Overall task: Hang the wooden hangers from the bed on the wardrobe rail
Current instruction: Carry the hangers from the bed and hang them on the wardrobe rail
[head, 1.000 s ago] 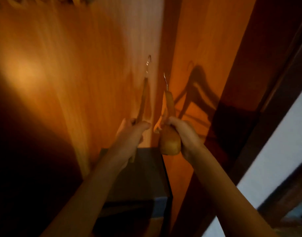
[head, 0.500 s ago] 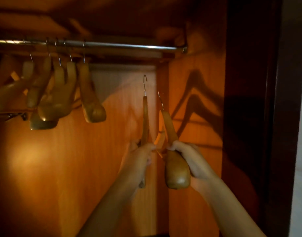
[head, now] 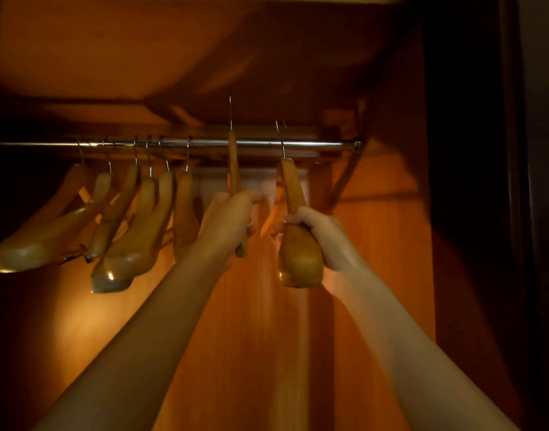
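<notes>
Warm orange back panel (head: 260,337) glows inside, wood grain running upright. A side panel (head: 382,259) closes the right, a shelf underside (head: 142,51) spreads overhead, and a dark door edge (head: 515,181) stands at far right.

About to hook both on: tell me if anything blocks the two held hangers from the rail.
Nothing visible does. The rail is bare where the left hanger and right hanger rise; the hung hangers sit further left.

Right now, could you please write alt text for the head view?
Two hands, left and right, each lift a wooden hanger up to a wardrobe rail. Several hung hangers crowd its left end.
</notes>
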Demonstrator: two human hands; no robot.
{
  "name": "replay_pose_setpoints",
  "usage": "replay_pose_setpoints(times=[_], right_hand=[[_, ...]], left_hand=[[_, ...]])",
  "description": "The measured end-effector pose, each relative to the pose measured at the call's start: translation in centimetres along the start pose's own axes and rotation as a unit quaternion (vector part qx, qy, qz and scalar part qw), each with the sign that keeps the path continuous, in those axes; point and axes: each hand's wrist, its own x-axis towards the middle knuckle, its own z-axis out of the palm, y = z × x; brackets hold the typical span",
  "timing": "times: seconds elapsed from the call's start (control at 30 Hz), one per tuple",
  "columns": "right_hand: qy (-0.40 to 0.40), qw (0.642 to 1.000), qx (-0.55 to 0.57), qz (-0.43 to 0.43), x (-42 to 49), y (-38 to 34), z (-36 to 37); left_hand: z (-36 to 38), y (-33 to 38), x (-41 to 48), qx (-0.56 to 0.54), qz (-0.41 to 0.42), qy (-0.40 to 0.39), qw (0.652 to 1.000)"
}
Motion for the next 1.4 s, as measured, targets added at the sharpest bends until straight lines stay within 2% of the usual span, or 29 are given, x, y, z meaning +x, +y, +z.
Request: replay_pose_setpoints(times=[0.23,0.4,0.73,0.97,1.23,1.4], right_hand=[[0.003,1.000,-0.010,0.007,1.6,1.3,0.0],[-0.016,1.000,-0.014,-0.004,2.4,1.6,0.4],[-0.094,0.995,0.034,-0.011,5.8,1.8,2.7],[-0.142,0.989,0.040,0.033,8.5,2.3,3.7],[-0.160,0.981,0.087,0.064,9.2,4.1,3.8],[-0.167,0.983,0.057,0.048,8.3,4.4,3.2]], left_hand=[[-1.3,-0.5,3.1,0.013,-0.077,-0.009,0.997],[-1.9,-1.5,3.5,-0.005,-0.100,-0.009,0.995],[-3.4,-2.3,3.3,0.010,-0.106,-0.009,0.994],[-4.1,-2.2,2.9,0.021,-0.096,-0.003,0.995],[-4.3,-2.5,2.6,0.014,-0.108,0.006,0.994],[-4.5,-2.4,2.0,-0.007,-0.115,0.022,0.993]])
